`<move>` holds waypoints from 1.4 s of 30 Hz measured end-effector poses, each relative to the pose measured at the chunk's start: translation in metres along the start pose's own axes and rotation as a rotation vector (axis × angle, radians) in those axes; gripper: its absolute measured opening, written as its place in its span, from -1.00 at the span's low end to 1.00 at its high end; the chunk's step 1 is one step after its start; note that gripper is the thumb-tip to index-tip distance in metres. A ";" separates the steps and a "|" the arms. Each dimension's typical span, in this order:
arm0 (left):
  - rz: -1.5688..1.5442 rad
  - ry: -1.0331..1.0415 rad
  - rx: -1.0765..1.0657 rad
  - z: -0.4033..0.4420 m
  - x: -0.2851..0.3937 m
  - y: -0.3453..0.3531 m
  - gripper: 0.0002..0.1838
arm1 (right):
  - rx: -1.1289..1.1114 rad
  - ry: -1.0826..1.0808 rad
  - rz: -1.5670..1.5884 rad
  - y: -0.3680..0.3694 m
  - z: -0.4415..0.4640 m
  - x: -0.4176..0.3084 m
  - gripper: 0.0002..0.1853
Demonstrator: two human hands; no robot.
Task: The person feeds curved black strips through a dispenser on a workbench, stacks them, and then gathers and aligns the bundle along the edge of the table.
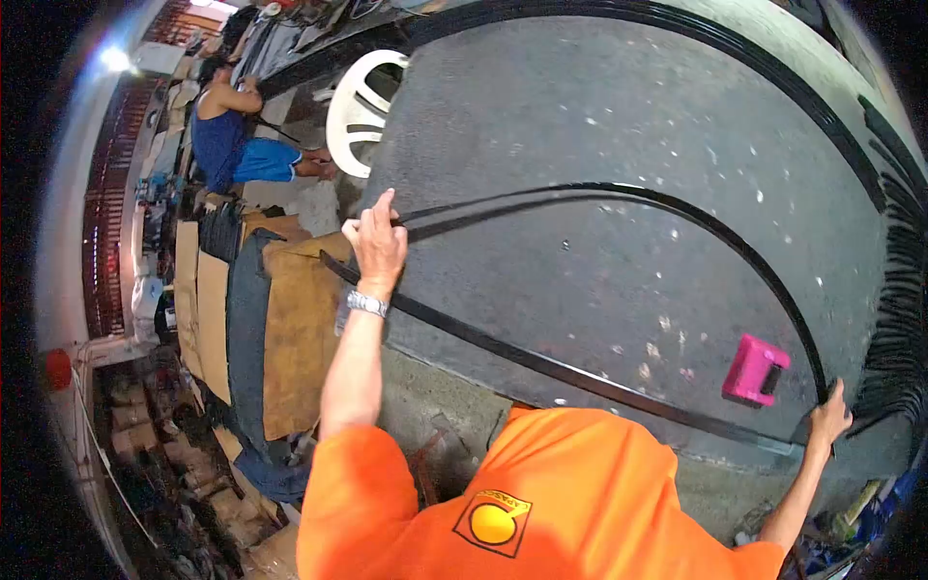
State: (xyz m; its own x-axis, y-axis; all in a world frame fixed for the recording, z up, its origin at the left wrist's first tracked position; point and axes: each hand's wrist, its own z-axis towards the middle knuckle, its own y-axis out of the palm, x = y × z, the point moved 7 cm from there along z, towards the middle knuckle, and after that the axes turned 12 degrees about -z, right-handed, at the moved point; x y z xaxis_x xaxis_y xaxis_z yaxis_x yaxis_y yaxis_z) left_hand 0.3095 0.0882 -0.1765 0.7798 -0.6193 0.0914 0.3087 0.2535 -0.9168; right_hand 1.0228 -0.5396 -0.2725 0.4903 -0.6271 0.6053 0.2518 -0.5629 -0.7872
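Note:
A long, thin, glossy black strip [710, 220] bows in an arc over the grey tabletop [503, 116]. One end of it meets my left hand [379, 244], whose fingers are curled on it with the index finger pointing up. My right hand [829, 420] grips the strip's other end near the table's right side. A second, nearly straight black strip [541, 364] runs along the front edge; its left end passes under my left wrist and sticks out past the table. Close to my right hand lies a pink block-like object [755, 370] with a black part.
Long curved black strips [773, 72] line the table's far edge, and many black pieces [894, 319] are bunched at the right. A white plastic chair [340, 121] stands left of the table. Brown cardboard [302, 338] lies nearer me. Another person [227, 135] sits farther back.

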 end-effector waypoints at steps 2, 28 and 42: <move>-0.019 0.003 0.121 -0.003 0.007 -0.017 -0.24 | 0.028 0.004 0.004 0.002 0.001 0.001 -0.18; -0.287 -0.064 -0.448 0.096 0.020 0.078 -0.12 | 0.025 0.058 0.129 -0.049 0.007 -0.004 -0.08; -0.134 -0.028 -0.215 0.332 -0.066 0.148 -0.03 | 0.278 -0.029 0.235 -0.185 0.286 -0.095 -0.27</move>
State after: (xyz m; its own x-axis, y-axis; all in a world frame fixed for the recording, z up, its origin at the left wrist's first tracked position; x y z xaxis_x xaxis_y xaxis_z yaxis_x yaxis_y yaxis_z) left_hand 0.4846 0.4131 -0.1887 0.7553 -0.6153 0.2259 0.2900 0.0047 -0.9570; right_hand 1.1679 -0.2217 -0.2185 0.5838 -0.7043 0.4038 0.3453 -0.2348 -0.9087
